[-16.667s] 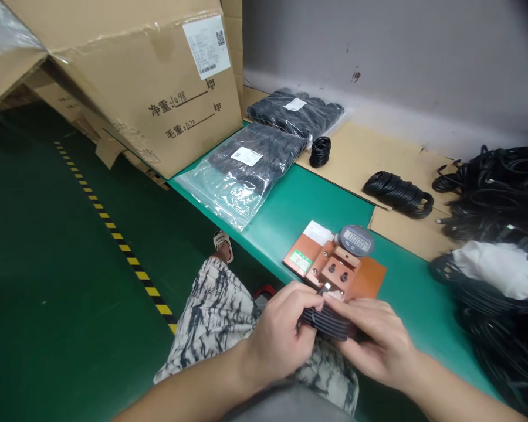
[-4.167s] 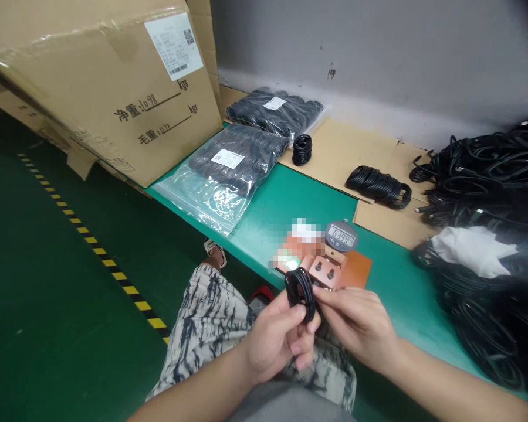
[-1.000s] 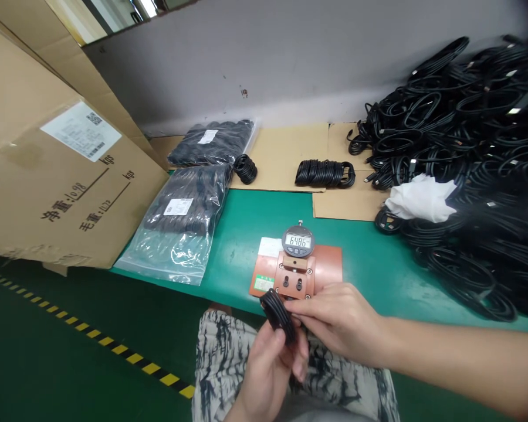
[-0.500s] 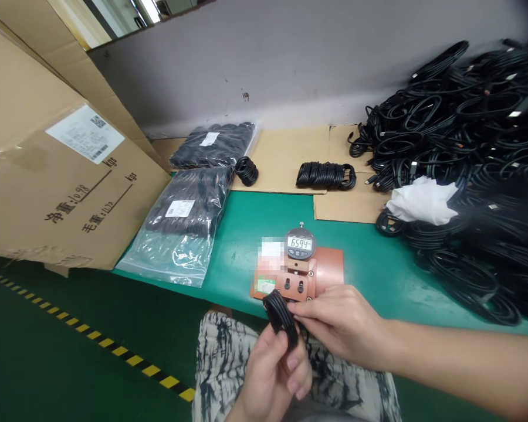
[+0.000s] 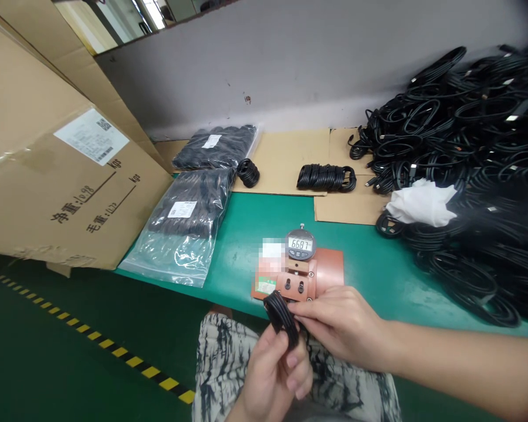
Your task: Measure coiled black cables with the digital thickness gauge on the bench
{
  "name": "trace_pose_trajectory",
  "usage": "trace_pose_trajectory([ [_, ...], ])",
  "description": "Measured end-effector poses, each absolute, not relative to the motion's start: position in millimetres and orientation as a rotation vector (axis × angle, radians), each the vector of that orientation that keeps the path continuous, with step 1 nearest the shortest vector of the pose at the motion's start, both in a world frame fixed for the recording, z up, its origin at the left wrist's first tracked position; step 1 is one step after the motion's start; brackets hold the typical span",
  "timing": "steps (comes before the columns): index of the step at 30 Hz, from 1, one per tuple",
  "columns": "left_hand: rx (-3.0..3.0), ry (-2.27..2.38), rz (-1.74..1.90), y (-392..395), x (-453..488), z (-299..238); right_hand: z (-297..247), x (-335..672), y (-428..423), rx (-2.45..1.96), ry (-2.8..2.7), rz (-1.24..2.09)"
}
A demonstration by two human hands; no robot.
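Upper left of frame: large cardboard box (image 5: 48, 176) tilted, white printed label (image 5: 91, 136) on its face. Lower left: green floor with a yellow-black striped tape line (image 5: 92, 337). Left of centre, on the green table (image 5: 378, 275): clear bag of black coils (image 5: 189, 225) overhanging the near table edge. A second bag (image 5: 215, 146) lies behind it toward the wall. Just right of the second bag, one small loose coil (image 5: 248, 173) on a cardboard sheet (image 5: 286, 152). A longer bundle of coils (image 5: 325, 177) lies on the same sheet, well apart from the small one. Centre: orange fixture plate (image 5: 328, 266) flat on the table, carrying a round digital gauge (image 5: 300, 244); display shows 6687. Bottom centre: left hand (image 5: 273, 375) raised over patterned shorts (image 5: 220, 363), thumb and curled fingers pinching a coiled black cable (image 5: 281, 316). The coil stands on edge, tilted, just in front of the fixture's near edge and below the gauge. Right of it: right hand (image 5: 338, 325), forearm entering from the lower right, fingertips pressed together at the coil beside the fixture's near edge. What lies between those fingertips is hidden; a cable end cannot be made out. Right of centre: crumpled white cloth (image 5: 420, 202) resting on the edge of a large pile of loose black cables (image 5: 479, 176), which fills the right side of the frame from the wall down to the table front.
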State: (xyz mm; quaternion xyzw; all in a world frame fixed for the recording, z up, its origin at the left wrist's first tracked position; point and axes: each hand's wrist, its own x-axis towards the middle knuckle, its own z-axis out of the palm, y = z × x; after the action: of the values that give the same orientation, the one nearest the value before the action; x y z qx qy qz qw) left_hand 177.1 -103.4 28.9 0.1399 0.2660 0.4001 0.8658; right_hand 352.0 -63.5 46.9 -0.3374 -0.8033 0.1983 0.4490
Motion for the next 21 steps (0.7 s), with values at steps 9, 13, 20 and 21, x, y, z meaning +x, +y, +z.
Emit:
trace_pose_trajectory([
  [9, 0.285, 0.559, 0.836, -102.8, 175.8, 30.1, 46.1, 351.7, -63.8, -0.830, -1.976, 0.501],
  [13, 0.280, 0.559, 0.840, -102.6, 176.3, 30.8, 45.3, 351.1, -62.9, -0.834, -1.975, 0.496],
  [20, 0.268, 0.568, 0.837, -102.4, 176.9, 31.9, 46.3, 351.0, -64.2, -0.839, -1.977, 0.506],
  [21, 0.268, 0.569, 0.836, -102.5, 176.7, 31.6, 46.0, 351.2, -64.4, -0.837, -1.977, 0.507],
])
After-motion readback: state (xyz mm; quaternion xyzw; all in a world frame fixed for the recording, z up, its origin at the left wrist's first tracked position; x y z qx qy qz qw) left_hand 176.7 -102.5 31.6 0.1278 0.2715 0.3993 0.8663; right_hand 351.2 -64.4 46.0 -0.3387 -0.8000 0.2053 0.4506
